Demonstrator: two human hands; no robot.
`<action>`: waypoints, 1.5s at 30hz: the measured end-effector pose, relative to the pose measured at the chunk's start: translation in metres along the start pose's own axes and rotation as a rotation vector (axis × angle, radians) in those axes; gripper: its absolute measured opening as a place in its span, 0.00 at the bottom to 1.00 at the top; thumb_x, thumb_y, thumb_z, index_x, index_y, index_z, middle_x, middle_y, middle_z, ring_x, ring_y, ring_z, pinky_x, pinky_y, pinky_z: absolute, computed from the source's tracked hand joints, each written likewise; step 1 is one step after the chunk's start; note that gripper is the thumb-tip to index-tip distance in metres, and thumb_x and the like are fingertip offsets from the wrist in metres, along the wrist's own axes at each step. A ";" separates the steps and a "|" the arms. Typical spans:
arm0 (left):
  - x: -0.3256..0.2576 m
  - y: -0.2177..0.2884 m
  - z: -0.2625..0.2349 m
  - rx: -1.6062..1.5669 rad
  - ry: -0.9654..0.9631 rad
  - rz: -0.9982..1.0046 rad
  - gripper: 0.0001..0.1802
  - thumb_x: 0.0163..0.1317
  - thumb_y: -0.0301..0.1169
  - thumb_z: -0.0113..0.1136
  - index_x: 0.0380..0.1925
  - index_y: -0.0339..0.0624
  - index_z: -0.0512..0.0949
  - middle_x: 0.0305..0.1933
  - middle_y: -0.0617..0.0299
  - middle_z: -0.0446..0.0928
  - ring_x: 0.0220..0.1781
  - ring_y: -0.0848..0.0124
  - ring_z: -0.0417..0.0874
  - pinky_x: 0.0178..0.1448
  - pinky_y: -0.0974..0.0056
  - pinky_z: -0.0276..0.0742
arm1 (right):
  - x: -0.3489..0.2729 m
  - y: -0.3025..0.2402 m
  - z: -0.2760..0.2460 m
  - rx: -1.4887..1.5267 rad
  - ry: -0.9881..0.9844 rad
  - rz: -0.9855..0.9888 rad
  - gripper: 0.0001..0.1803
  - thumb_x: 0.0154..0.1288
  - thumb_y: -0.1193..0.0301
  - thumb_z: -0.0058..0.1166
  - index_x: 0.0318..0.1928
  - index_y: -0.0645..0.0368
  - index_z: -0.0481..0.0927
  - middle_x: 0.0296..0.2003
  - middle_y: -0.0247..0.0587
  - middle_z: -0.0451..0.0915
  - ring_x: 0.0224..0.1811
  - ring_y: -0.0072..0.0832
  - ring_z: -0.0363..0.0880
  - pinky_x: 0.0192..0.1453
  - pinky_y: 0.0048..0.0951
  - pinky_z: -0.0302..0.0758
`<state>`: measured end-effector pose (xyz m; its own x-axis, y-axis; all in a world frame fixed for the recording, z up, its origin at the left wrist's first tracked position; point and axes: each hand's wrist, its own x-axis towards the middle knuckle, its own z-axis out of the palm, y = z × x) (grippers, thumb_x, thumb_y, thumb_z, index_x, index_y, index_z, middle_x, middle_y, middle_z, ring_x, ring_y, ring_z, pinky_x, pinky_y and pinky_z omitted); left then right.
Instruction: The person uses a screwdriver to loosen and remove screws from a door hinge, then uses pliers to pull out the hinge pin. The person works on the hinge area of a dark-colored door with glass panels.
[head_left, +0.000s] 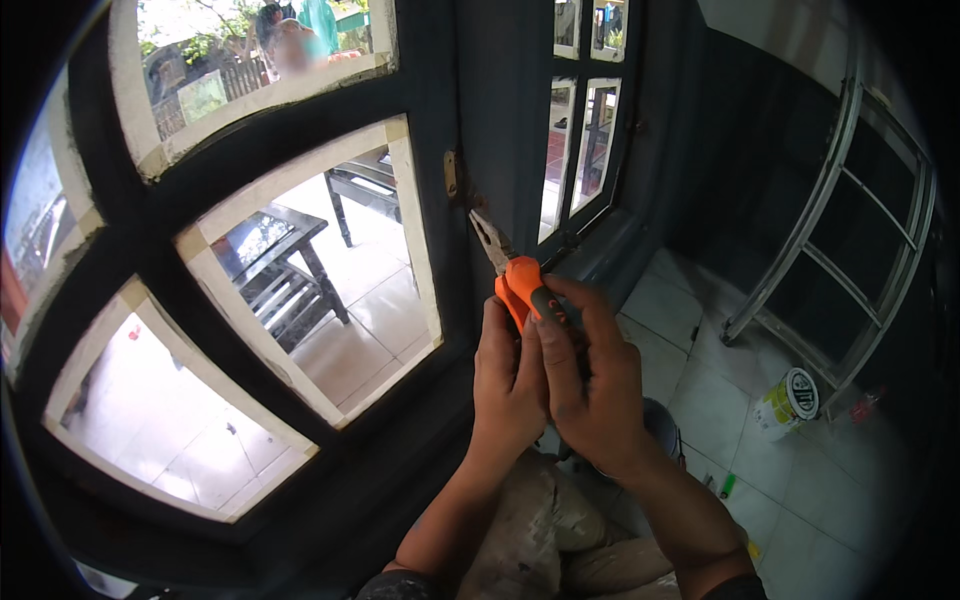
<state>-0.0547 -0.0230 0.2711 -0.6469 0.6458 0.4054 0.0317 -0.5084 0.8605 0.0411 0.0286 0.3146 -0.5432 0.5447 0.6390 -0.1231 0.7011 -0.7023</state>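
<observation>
Both my hands are closed together round a pair of long-nose pliers with orange and dark handles. My left hand grips the left handle, and my right hand wraps the other. The metal jaws point up and to the left, their tips close to the dark window frame. Just above the tips, a small brass-coloured metal plate is set in the frame's edge. Whether the jaws touch anything there, I cannot tell.
Masking tape borders the glass panes on the left. A metal ladder leans at the right, with a paint can near its foot. A bucket stands by my right forearm, and a small green object lies on the tiled floor.
</observation>
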 end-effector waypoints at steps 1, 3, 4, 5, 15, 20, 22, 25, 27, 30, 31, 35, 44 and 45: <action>0.004 -0.001 -0.002 0.056 -0.006 0.047 0.16 0.86 0.36 0.52 0.63 0.38 0.74 0.51 0.65 0.79 0.48 0.78 0.78 0.51 0.70 0.76 | 0.001 0.005 0.006 -0.025 -0.001 -0.029 0.22 0.85 0.65 0.53 0.71 0.62 0.74 0.48 0.60 0.88 0.47 0.55 0.93 0.45 0.41 0.87; 0.012 -0.002 -0.006 0.147 -0.021 0.086 0.14 0.85 0.34 0.53 0.61 0.38 0.74 0.48 0.65 0.80 0.46 0.78 0.78 0.50 0.70 0.75 | 0.008 0.008 0.007 -0.080 -0.023 -0.076 0.23 0.85 0.65 0.53 0.72 0.62 0.73 0.47 0.60 0.89 0.46 0.54 0.93 0.44 0.42 0.87; 0.016 0.000 -0.011 0.186 -0.028 0.078 0.13 0.85 0.32 0.53 0.61 0.37 0.75 0.47 0.65 0.80 0.46 0.78 0.78 0.51 0.70 0.75 | 0.011 0.010 0.008 -0.103 -0.035 -0.100 0.23 0.85 0.66 0.53 0.72 0.62 0.73 0.47 0.60 0.89 0.45 0.54 0.93 0.43 0.42 0.87; 0.020 0.002 -0.016 0.225 -0.036 0.070 0.13 0.84 0.31 0.52 0.60 0.37 0.75 0.45 0.65 0.81 0.46 0.78 0.78 0.52 0.71 0.75 | 0.015 0.014 0.011 -0.095 -0.010 -0.130 0.22 0.85 0.67 0.53 0.71 0.63 0.74 0.41 0.53 0.88 0.40 0.42 0.90 0.40 0.36 0.83; 0.049 -0.001 -0.030 0.234 0.037 0.137 0.07 0.79 0.28 0.61 0.43 0.35 0.75 0.26 0.64 0.77 0.30 0.81 0.76 0.33 0.69 0.69 | 0.055 0.002 0.005 0.065 -0.043 -0.006 0.17 0.83 0.72 0.54 0.64 0.66 0.84 0.25 0.25 0.79 0.24 0.07 0.64 0.27 0.21 0.60; 0.059 -0.012 -0.028 0.124 0.061 0.129 0.09 0.79 0.29 0.63 0.41 0.35 0.76 0.26 0.67 0.77 0.29 0.84 0.75 0.31 0.70 0.68 | 0.074 -0.006 0.003 0.053 -0.082 0.031 0.16 0.83 0.73 0.56 0.62 0.66 0.86 0.24 0.23 0.77 0.24 0.06 0.63 0.28 0.20 0.58; 0.063 -0.015 -0.024 0.075 0.076 0.157 0.09 0.80 0.29 0.63 0.42 0.34 0.77 0.26 0.68 0.77 0.28 0.85 0.74 0.30 0.72 0.66 | 0.076 -0.003 0.003 0.048 -0.075 -0.010 0.16 0.83 0.72 0.57 0.62 0.66 0.86 0.25 0.23 0.77 0.24 0.06 0.61 0.28 0.20 0.56; 0.066 -0.013 -0.013 0.014 0.098 0.194 0.09 0.80 0.29 0.63 0.43 0.33 0.77 0.27 0.68 0.78 0.27 0.85 0.74 0.29 0.74 0.66 | 0.081 -0.006 -0.003 0.016 -0.081 -0.007 0.16 0.83 0.72 0.57 0.62 0.66 0.87 0.26 0.26 0.80 0.25 0.08 0.68 0.29 0.20 0.62; 0.068 -0.008 -0.013 0.035 0.061 0.156 0.10 0.80 0.30 0.63 0.45 0.32 0.78 0.28 0.67 0.79 0.26 0.84 0.75 0.29 0.74 0.69 | 0.087 -0.004 -0.007 -0.009 -0.098 -0.040 0.16 0.83 0.71 0.58 0.62 0.66 0.87 0.28 0.31 0.84 0.28 0.11 0.76 0.33 0.21 0.70; 0.067 0.004 -0.004 -0.085 -0.012 0.026 0.15 0.84 0.34 0.59 0.53 0.30 0.80 0.37 0.60 0.86 0.29 0.77 0.85 0.32 0.71 0.80 | 0.104 0.004 -0.021 -0.056 -0.171 -0.127 0.18 0.82 0.67 0.61 0.62 0.67 0.87 0.33 0.40 0.89 0.35 0.21 0.87 0.41 0.26 0.81; 0.069 0.005 -0.002 -0.147 0.009 0.020 0.15 0.84 0.35 0.59 0.53 0.30 0.81 0.36 0.59 0.86 0.27 0.76 0.85 0.29 0.70 0.80 | 0.110 0.003 -0.026 -0.083 -0.223 -0.126 0.19 0.81 0.65 0.62 0.62 0.68 0.87 0.36 0.44 0.90 0.38 0.25 0.89 0.44 0.29 0.84; 0.074 0.004 -0.006 -0.269 0.009 -0.015 0.17 0.84 0.37 0.58 0.53 0.29 0.81 0.35 0.58 0.87 0.26 0.74 0.86 0.28 0.68 0.82 | 0.119 -0.030 -0.037 -0.592 -0.411 -0.183 0.34 0.73 0.55 0.71 0.68 0.68 0.82 0.49 0.52 0.87 0.50 0.38 0.89 0.57 0.40 0.85; 0.083 -0.009 -0.008 -0.475 -0.065 -0.005 0.20 0.84 0.40 0.60 0.60 0.31 0.81 0.44 0.63 0.88 0.41 0.79 0.88 0.45 0.72 0.81 | 0.098 -0.049 -0.037 -1.567 -0.275 -0.642 0.59 0.52 0.55 0.83 0.79 0.69 0.65 0.56 0.53 0.77 0.64 0.43 0.78 0.68 0.46 0.77; 0.084 -0.011 -0.006 -0.473 -0.053 -0.003 0.21 0.84 0.40 0.60 0.60 0.31 0.81 0.44 0.63 0.88 0.42 0.79 0.88 0.46 0.71 0.82 | 0.101 -0.044 -0.033 -1.542 -0.294 -0.597 0.58 0.52 0.56 0.83 0.77 0.69 0.66 0.54 0.53 0.78 0.60 0.41 0.80 0.62 0.43 0.80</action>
<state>-0.1140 0.0338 0.2937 -0.6061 0.6696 0.4293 -0.3283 -0.7022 0.6318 0.0194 0.0684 0.4204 -0.8722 0.0805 0.4826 0.4213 0.6252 0.6570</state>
